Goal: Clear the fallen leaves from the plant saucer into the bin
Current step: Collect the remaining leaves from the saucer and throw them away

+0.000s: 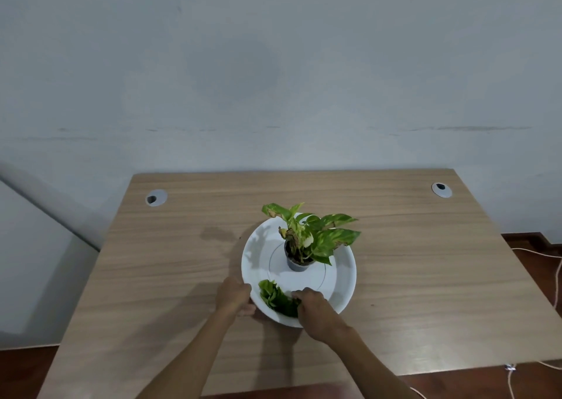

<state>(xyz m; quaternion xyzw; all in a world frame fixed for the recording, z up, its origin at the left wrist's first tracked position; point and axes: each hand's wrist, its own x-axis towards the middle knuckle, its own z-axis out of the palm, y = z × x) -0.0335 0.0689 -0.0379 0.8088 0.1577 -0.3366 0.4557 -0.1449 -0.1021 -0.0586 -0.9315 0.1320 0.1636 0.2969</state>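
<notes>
The left hand is gripping the near-left rim of the white plant saucer, fingers curled onto it. The right hand is resting inside the saucer, fingers closing on the heap of fallen leaves. One small dark pot with a leafy plant is standing at the saucer's centre. Two grey cable grommets are sitting in the worktop's far corners. No writing is legible.

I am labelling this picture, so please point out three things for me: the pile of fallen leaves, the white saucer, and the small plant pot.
fallen leaves (278,299), head view, middle of the green pile.
saucer (345,280), head view, bare right rim.
plant pot (299,266), head view, dark front wall.
</notes>
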